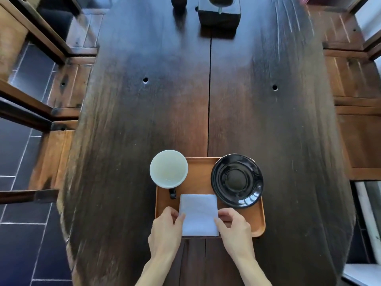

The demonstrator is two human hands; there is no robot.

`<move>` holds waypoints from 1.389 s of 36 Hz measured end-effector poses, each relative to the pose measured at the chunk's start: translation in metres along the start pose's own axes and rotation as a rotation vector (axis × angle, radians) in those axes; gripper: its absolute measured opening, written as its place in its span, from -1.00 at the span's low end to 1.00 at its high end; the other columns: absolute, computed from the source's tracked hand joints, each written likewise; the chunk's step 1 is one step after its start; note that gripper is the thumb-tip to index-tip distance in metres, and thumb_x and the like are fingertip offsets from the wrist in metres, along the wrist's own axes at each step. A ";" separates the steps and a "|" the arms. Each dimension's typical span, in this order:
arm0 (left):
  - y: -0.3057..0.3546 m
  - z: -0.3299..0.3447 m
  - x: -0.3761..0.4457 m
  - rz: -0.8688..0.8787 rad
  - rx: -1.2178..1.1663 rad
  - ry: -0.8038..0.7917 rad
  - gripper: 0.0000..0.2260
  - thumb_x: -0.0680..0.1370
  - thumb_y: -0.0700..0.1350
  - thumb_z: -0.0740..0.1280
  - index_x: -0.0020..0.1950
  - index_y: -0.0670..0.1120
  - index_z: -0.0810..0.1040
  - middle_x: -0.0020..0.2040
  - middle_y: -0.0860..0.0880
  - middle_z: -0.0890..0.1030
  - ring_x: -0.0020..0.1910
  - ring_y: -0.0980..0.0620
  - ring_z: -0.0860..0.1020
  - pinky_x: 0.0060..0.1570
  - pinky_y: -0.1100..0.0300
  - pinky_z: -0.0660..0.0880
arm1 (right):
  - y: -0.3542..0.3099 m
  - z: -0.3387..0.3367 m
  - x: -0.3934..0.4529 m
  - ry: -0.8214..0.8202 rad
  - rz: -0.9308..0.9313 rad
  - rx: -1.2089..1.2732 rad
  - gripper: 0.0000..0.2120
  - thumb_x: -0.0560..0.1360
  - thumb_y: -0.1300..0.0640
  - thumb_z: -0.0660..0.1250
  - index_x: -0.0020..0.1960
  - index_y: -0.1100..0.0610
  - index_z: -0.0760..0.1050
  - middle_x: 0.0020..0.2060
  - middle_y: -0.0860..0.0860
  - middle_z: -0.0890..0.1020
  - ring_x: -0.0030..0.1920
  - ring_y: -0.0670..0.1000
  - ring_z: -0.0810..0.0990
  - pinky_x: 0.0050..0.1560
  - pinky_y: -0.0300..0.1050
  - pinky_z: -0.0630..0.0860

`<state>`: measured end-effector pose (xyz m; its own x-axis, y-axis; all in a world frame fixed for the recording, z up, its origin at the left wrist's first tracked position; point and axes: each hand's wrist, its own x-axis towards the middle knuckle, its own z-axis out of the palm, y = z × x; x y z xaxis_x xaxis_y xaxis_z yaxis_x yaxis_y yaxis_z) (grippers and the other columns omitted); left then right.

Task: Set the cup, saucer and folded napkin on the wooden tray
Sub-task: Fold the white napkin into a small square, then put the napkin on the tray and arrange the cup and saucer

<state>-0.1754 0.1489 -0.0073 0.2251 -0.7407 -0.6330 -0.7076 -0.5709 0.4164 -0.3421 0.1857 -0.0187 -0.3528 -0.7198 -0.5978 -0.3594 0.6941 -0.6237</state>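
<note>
Folded napkin: white, roughly square, lying flat at the near edge of the wooden tray, about mid-way between the tray's near corners. Its near edge runs flush with, or just over, the tray's near rim; cannot tell which. No pronounced long axis; sides run roughly parallel to the tray's rims.

Left hand: at the napkin's left side, thumb and fingertips pinching or pressing the left margin; fingers loosely curled. Right hand: at the right side, thumb and forefinger closed on the near-right margin, other fingers curled behind. The napkin lies between the two hands, each equally near. Judgement: final squaring of the napkin; any remaining shift would be a small push toward the tray's far edge, done by both hands together.

Cup: pale, upright, at the tray's far-left corner, overhanging the left rim as seen from above. Interior appears empty. A dark handle points toward the near edge.

Saucer: black, glossy, at the far-right corner, overlapping the right rim; nothing on it. Cup and saucer well apart.

Tray sits at the near edge of the dark wooden table. Two dark objects at the table's far edge, not identifiable.
</note>
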 end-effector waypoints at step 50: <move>-0.036 0.010 0.008 0.520 0.361 -0.089 -0.43 0.66 0.09 0.16 0.58 0.29 -0.06 -0.11 0.12 0.42 -0.21 0.12 0.50 -0.17 0.40 0.46 | 0.022 -0.021 0.002 -0.148 -0.342 -0.511 -0.41 0.57 -0.15 0.33 0.54 -0.28 0.21 -0.17 -0.16 0.45 -0.12 -0.09 0.53 -0.12 -0.38 0.52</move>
<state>-0.1549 0.1669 -0.0340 -0.2539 -0.8477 -0.4658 -0.8939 0.0218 0.4477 -0.3687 0.1995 -0.0231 -0.0345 -0.8692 -0.4933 -0.8108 0.3129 -0.4946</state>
